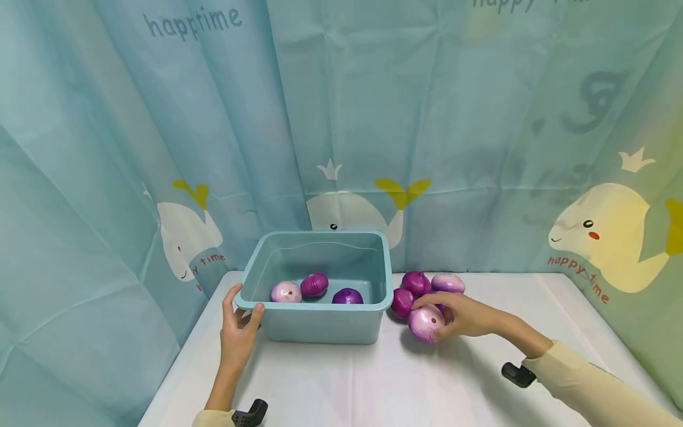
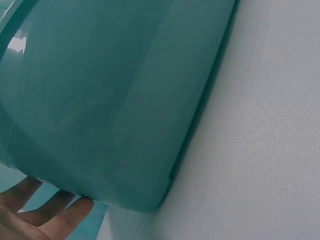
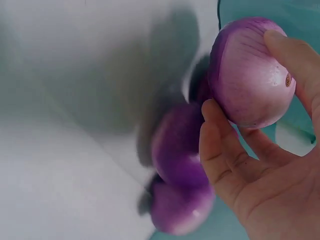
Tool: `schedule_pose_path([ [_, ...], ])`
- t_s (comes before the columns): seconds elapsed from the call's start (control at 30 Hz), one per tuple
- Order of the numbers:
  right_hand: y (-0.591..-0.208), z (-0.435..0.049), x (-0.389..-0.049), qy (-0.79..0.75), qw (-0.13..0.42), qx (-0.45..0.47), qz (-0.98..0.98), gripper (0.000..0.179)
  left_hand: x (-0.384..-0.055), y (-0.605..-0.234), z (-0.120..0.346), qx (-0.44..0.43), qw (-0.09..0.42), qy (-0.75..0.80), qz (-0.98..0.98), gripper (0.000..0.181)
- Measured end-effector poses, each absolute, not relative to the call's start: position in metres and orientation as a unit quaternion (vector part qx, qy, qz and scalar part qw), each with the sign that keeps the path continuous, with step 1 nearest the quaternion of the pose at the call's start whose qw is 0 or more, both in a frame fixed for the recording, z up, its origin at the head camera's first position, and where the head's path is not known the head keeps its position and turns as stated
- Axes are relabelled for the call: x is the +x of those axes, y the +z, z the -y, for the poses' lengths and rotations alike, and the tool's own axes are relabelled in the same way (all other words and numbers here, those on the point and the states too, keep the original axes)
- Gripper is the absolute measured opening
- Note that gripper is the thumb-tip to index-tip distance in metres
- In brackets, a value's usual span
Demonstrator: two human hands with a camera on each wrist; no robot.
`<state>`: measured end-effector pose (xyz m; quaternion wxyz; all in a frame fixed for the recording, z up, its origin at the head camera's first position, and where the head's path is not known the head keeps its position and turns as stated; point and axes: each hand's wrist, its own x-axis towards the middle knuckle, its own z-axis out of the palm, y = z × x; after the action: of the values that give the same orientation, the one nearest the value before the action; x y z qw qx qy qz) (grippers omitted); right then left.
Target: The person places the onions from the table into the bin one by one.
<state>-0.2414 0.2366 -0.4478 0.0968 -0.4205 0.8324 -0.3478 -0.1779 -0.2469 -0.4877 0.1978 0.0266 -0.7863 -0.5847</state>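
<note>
Pinching pale onion (image 1: 425,323) between thumb and fingers of right hand (image 1: 463,316), right of teal bin (image 1: 320,325), beside onion pile (image 1: 415,282). Gripping bin's near-left corner with left hand (image 1: 237,339). Could slip: round, smooth-looking skin. Might scatter pile if brushed, or bump 3 onions inside (image 1: 315,285) if released high.
</note>
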Motion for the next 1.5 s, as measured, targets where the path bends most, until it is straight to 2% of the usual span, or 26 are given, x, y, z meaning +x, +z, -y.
schedule_pose_path([
  [0.33,-0.391,-0.247,-0.263,-0.308,0.054,-0.419,-0.852,0.052,-0.178,-0.487,0.247,0.032,0.202,-0.580,0.788,0.069],
  [0.47,-0.370,-0.252,-0.271,-0.309,0.011,-0.417,-0.855,0.054,-0.178,-0.488,0.247,0.030,0.201,-0.581,0.788,0.069],
  [0.87,-0.314,-0.261,-0.292,-0.327,-0.082,-0.328,-0.883,0.062,-0.177,-0.488,0.248,0.029,0.199,-0.584,0.787,0.070],
  [1.13,-0.301,-0.264,-0.303,-0.320,-0.111,-0.260,-0.904,0.060,-0.177,-0.489,0.247,0.034,0.194,-0.579,0.791,0.069],
  [1.5,-0.296,-0.266,-0.306,-0.304,-0.110,-0.260,-0.910,0.061,-0.173,-0.488,0.244,0.034,0.206,-0.588,0.782,0.073],
])
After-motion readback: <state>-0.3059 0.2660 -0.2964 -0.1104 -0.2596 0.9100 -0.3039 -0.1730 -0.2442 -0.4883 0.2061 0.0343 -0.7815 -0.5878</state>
